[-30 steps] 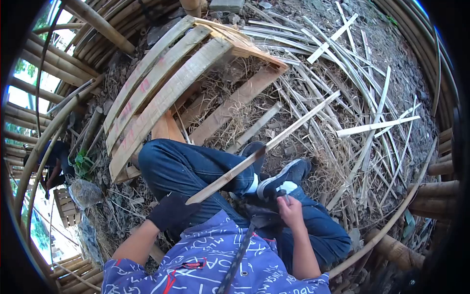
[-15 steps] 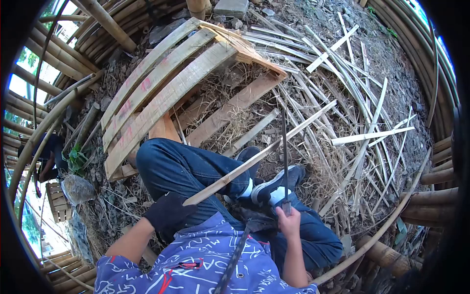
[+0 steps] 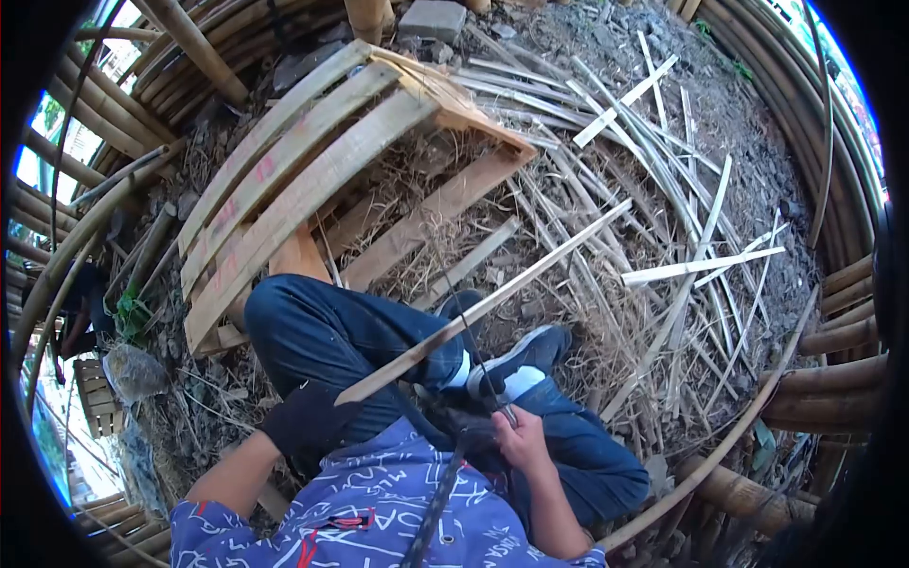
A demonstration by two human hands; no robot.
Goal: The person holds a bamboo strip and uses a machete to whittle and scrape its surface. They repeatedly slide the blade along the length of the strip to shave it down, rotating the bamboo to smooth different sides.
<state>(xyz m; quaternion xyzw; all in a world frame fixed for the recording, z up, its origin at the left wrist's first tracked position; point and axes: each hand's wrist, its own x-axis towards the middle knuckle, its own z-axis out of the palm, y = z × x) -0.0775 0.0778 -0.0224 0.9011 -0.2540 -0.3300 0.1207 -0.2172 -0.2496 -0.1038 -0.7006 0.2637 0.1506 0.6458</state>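
My left hand, in a black glove, is closed around the near end of a long, pale wooden strip. The strip slants up and to the right across my jeans, its far end over the scraps on the ground. In my bare right hand, fingers wrapped round the handle, is a long, thin, dark-bladed knife. Its blade points up and to the left and overlaps the strip in this view. A dark strap hangs in front of my patterned shirt.
A slatted wooden crate lies tipped beyond my knee. Split strips are scattered at the right over soil and curled shavings. Bamboo poles line both sides. At the far left another person is partly visible.
The knife in my right hand has swung from nearly upright to leaning left, now crossing the strip. My right hand has shifted left and slightly down. The whole view has shifted slightly.
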